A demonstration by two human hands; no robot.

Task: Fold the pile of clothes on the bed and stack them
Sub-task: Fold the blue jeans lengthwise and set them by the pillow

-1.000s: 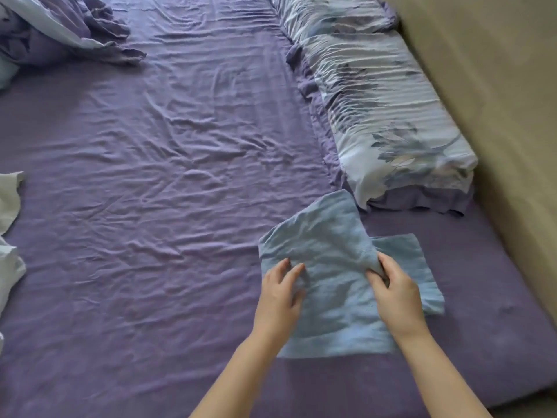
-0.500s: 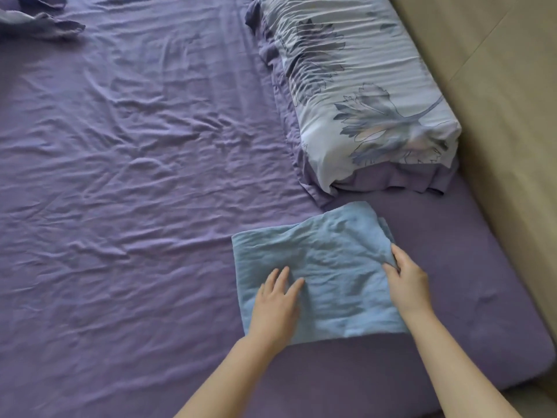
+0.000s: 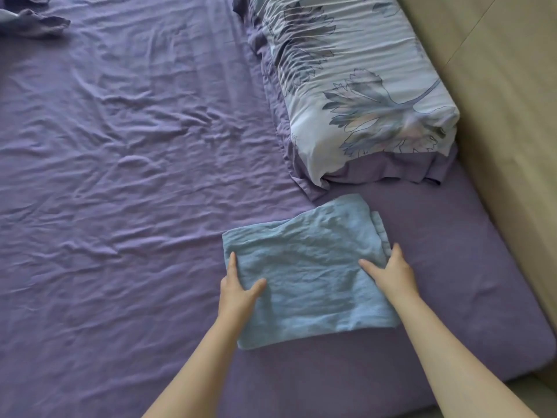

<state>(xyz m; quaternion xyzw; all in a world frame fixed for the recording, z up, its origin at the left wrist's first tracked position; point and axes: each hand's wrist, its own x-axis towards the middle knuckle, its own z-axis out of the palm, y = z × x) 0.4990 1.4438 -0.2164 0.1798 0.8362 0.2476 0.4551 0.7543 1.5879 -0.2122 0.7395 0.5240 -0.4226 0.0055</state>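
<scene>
A light blue cloth point(image 3: 307, 267), folded into a rough rectangle, lies flat on the purple bed sheet point(image 3: 120, 191) near the bed's front right corner. My left hand point(image 3: 238, 288) rests at the cloth's left edge, thumb on top of the fabric and fingers stretched along the edge. My right hand point(image 3: 391, 273) sits at the cloth's right edge, thumb spread over the fabric and fingers by the layered fold. Neither hand lifts the cloth off the sheet.
A pillow point(image 3: 355, 86) in a pale floral case lies just beyond the cloth at the right. A beige wall or headboard point(image 3: 497, 116) runs along the right side. Crumpled purple bedding point(image 3: 33, 22) sits at the far left corner. The sheet is wrinkled.
The cloth's raised upper flap has been folded down and flattened. My left hand has slid from the middle of the cloth to its left edge. The white clothes at the left have left the view.
</scene>
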